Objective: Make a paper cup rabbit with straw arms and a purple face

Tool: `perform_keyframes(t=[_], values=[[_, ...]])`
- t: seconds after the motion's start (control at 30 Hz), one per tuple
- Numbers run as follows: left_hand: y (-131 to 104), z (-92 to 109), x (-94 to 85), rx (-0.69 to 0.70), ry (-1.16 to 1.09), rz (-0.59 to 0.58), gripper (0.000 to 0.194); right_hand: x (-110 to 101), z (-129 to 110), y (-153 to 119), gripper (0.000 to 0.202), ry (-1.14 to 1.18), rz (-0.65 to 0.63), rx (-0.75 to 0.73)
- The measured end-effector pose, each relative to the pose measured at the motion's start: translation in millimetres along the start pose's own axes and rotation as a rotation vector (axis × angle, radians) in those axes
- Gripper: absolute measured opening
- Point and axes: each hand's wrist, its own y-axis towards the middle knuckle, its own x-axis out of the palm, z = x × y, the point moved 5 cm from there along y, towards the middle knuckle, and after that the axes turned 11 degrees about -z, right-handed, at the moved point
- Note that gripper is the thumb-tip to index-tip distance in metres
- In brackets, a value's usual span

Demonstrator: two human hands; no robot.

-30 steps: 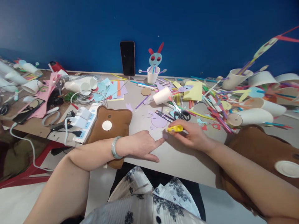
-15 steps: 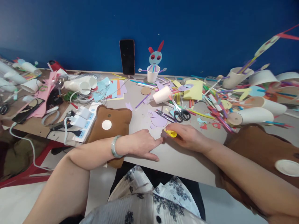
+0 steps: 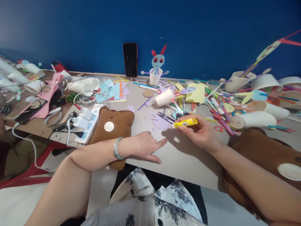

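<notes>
My right hand (image 3: 201, 131) is closed around a yellow glue stick (image 3: 188, 122), lifted above the table with its pale end pointing left. My left hand (image 3: 146, 147) lies palm down on the table near its front edge, thumb and index finger stretched out and apart; its other fingers are partly hidden. Just beyond the hands lies a cut purple paper piece (image 3: 160, 121) with smaller scraps beside it. Scissors (image 3: 179, 110) rest behind the glue stick, their handles partly covered by my right hand. A second dark-bladed pair (image 3: 166, 118) overlaps the purple paper.
A paper-cup figure (image 3: 156, 76) with red ears stands against the blue wall, right of a propped phone (image 3: 130, 59). Brown cushions (image 3: 117, 121) flank my arms. A white power strip (image 3: 90, 124) with plugs sits left; sticks, cups and yellow paper (image 3: 197, 92) crowd the back and right.
My right hand has risen from the table and moved to the right with the glue stick, which now lies nearly level in my fingers. My left hand has stayed in place.
</notes>
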Motion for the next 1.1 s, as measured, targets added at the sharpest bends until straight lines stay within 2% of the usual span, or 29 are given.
perform_keyframes(t=[0.07,0.13,0.27,0.33,0.4,0.57,0.93,1.1], values=[[0.3,-1.1,-1.1,-0.001,-0.024,0.033,0.079,2.4,5.3,2.3,0.02,0.146,-0.01,0.072],[-0.4,-4.9,-5.3,-0.037,-0.123,0.101,0.067,6.7,9.2,4.7,0.021,0.246,-0.035,0.104],[-8.7,-25.3,-17.7,-0.237,-0.621,0.383,0.037,10.7,8.5,6.8,0.025,0.326,-0.012,0.104],[-12.0,-34.9,-19.0,-0.297,-0.881,0.501,0.032,12.1,4.2,6.0,0.025,0.324,-0.009,0.086],[-11.7,-41.4,-17.6,-0.314,-1.067,0.557,0.031,13.5,-0.1,4.2,0.025,0.306,-0.02,0.069],[-7.0,-50.1,-13.0,-0.333,-1.333,0.584,0.03,15.0,-4.3,-1.6,0.021,0.146,-0.035,0.019],[0.4,-47.5,-9.7,-0.23,-1.594,0.577,0.021,21.1,-12.4,-3.8,0.019,0.024,-0.087,-0.109],[-0.7,-45.7,-9.0,-0.221,-1.607,0.543,0.028,21.9,-15.8,-4.8,0.017,-0.003,-0.083,-0.136]])
